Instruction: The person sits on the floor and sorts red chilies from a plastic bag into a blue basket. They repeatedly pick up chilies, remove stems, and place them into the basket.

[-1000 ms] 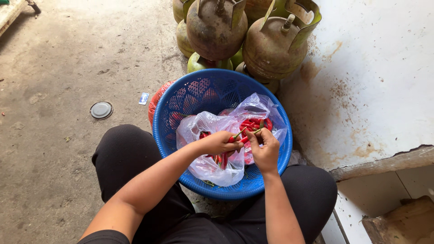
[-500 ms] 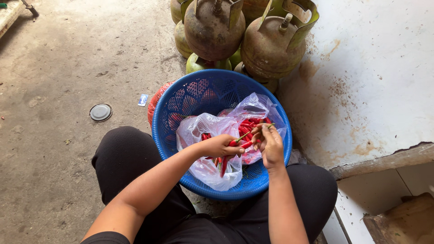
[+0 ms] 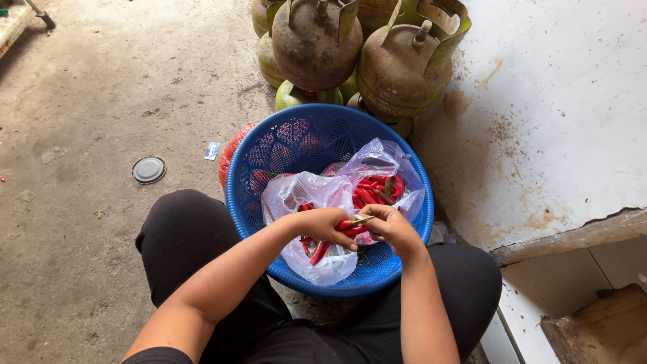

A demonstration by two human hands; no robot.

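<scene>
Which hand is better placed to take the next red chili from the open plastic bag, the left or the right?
Probably the right hand. It lies beside the loose red chilies in the plastic bag, pinching only a green stem. The left hand is closed on a chili, farther from that pile.

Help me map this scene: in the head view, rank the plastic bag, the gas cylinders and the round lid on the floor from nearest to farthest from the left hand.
1. Plastic bag, just under the left hand.
2. Round lid, on the floor to the left.
3. Gas cylinders, beyond the basket, at the top.
</scene>
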